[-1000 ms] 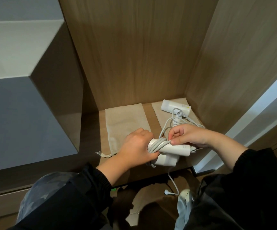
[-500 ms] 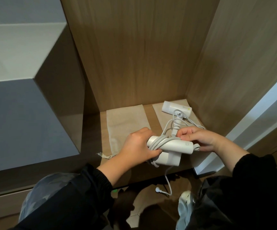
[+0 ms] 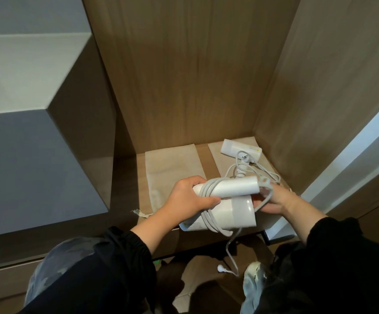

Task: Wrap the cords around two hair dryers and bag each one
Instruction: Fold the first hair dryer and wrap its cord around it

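Observation:
My left hand (image 3: 189, 198) grips the folded white hair dryer (image 3: 233, 211) at its left end, over the shelf's front edge. Several turns of grey-white cord (image 3: 208, 189) lie round it. My right hand (image 3: 274, 200) holds the cord at the dryer's right end. The cord's tail hangs down below the shelf, ending in the plug (image 3: 220, 268). A second white hair dryer (image 3: 240, 150) lies at the back right with its cord loose, on a beige bag (image 3: 220, 162). Another flat beige bag (image 3: 172, 166) lies to the left of it.
The wooden shelf (image 3: 143, 175) is a narrow niche with wood panels behind and to the right. A grey cabinet block (image 3: 36, 155) juts out on the left. Below the shelf are the floor and a light shoe (image 3: 254, 282).
The dryer has been turned and lifted toward me, so its wide barrel now faces up. My right hand has dropped from the top to the right end, drawing the cord round.

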Demonstrator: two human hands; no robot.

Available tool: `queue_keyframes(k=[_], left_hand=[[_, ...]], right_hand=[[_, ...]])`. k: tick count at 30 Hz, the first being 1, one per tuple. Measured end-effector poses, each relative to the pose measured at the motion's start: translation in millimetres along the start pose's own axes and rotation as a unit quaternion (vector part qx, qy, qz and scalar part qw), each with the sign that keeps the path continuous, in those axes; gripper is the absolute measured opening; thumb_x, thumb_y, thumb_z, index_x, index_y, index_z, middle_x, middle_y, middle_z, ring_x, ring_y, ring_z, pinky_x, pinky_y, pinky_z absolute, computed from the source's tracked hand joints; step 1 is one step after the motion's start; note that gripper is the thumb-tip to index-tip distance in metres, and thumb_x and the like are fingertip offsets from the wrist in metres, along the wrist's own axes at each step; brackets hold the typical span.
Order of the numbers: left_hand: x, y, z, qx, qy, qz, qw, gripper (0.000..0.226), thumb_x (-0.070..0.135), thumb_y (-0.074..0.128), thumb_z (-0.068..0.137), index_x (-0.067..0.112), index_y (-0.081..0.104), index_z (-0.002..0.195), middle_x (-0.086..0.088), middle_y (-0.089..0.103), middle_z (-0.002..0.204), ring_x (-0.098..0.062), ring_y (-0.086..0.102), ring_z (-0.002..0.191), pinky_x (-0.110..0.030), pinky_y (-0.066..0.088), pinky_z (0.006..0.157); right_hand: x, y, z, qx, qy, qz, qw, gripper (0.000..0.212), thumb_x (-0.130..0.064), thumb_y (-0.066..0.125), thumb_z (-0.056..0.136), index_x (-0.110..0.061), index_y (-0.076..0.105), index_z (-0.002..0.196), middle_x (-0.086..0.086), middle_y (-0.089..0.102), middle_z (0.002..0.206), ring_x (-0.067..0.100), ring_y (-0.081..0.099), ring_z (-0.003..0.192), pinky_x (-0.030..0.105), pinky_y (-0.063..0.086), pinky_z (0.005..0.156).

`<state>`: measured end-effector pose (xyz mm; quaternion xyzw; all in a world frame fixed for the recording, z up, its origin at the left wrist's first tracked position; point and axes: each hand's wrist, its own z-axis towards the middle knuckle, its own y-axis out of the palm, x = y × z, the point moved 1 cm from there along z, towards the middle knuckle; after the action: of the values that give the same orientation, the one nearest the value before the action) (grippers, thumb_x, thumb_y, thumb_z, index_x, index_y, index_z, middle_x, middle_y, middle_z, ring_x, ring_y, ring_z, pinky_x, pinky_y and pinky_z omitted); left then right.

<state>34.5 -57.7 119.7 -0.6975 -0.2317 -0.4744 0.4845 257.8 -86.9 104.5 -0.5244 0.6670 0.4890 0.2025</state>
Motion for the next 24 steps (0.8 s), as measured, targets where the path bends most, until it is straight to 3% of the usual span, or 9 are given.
queue_keyframes(k=[2,4,7,9,11,15,17,19,24], left_hand=[[-2.4,-0.5,2.2,0.008,-0.03,-0.024,0.999,0.025,0.025,0.082,0.07,0.022,0.065,0.089,0.006,0.064,0.083,-0.003,0.057,0.072,-0.015,0.047,0.06],[-4.0,-0.4,3.8,0.008,-0.061,-0.053,0.997,0.028,0.027,0.081,0.071,0.018,0.067,0.093,0.002,0.066,0.087,-0.009,0.059,0.076,-0.02,0.048,0.063],[-6.2,2.3,3.6,0.0,-0.115,-0.146,0.983,0.029,0.023,0.082,0.071,0.014,0.068,0.095,-0.003,0.069,0.087,-0.016,0.065,0.077,-0.027,0.051,0.065],[-5.3,4.5,2.2,-0.002,-0.145,-0.222,0.964,0.026,0.018,0.08,0.073,0.01,0.068,0.096,-0.007,0.07,0.086,-0.019,0.066,0.074,-0.03,0.053,0.065],[-4.7,6.0,2.4,0.002,-0.166,-0.271,0.948,0.025,0.016,0.077,0.077,0.007,0.068,0.098,-0.006,0.07,0.083,-0.017,0.066,0.071,-0.028,0.053,0.063],[-7.0,2.5,3.2,0.026,-0.206,-0.344,0.916,0.022,0.018,0.073,0.081,0.007,0.069,0.1,-0.006,0.072,0.087,-0.016,0.067,0.073,-0.027,0.055,0.062],[-12.6,-0.8,5.3,0.045,-0.228,-0.36,0.904,0.023,0.021,0.073,0.081,0.009,0.068,0.1,-0.009,0.072,0.095,-0.023,0.068,0.084,-0.036,0.057,0.077],[-17.5,-3.0,7.1,0.067,-0.248,-0.348,0.902,0.022,0.023,0.074,0.081,0.01,0.068,0.097,-0.011,0.072,0.098,-0.028,0.067,0.093,-0.043,0.054,0.086],[-24.5,-2.8,9.5,0.105,-0.294,-0.329,0.891,0.027,0.029,0.076,0.078,0.01,0.065,0.093,-0.013,0.07,0.1,-0.032,0.066,0.094,-0.043,0.054,0.078]], right_hand=[[5.6,-1.5,4.0,-0.005,-0.007,-0.006,1.0,0.076,-0.015,0.099,0.024,-0.005,0.073,0.095,0.017,0.073,0.089,0.026,0.072,0.081,0.037,0.059,0.065],[9.6,-2.3,4.6,-0.014,0.013,-0.017,1.0,0.08,-0.016,0.098,0.035,-0.004,0.067,0.108,0.018,0.071,0.098,0.028,0.071,0.088,0.04,0.06,0.071],[14.1,0.6,0.3,-0.025,0.024,-0.011,0.999,0.054,-0.017,0.092,0.055,-0.005,0.072,0.103,0.016,0.07,0.099,0.025,0.07,0.087,0.037,0.059,0.072],[18.7,0.6,0.0,0.003,0.02,0.001,1.0,0.029,-0.012,0.074,0.075,-0.005,0.071,0.103,0.016,0.071,0.096,0.024,0.07,0.086,0.036,0.06,0.073],[27.0,-6.9,4.6,0.046,0.02,-0.008,0.999,0.024,-0.006,0.057,0.088,-0.003,0.066,0.11,0.019,0.069,0.098,0.027,0.067,0.087,0.038,0.058,0.078],[41.0,-11.4,3.9,0.109,0.039,-0.15,0.982,0.021,0.001,0.043,0.096,-0.002,0.059,0.083,0.01,0.056,0.058,0.014,0.049,0.046,0.026,0.045,0.049],[43.9,-5.1,-1.4,0.123,0.003,-0.307,0.944,0.032,-0.007,0.047,0.098,-0.007,0.057,0.067,0.003,0.053,0.048,0.012,0.044,0.042,0.026,0.042,0.052],[44.8,3.0,-2.9,0.142,-0.037,-0.469,0.871,0.04,-0.018,0.05,0.098,-0.013,0.054,0.058,-0.003,0.054,0.046,0.01,0.047,0.045,0.024,0.043,0.059],[45.7,11.6,3.0,0.173,-0.052,-0.613,0.769,0.022,-0.024,0.053,0.096,-0.017,0.064,0.078,0.003,0.061,0.066,0.017,0.056,0.065,0.03,0.041,0.062]])
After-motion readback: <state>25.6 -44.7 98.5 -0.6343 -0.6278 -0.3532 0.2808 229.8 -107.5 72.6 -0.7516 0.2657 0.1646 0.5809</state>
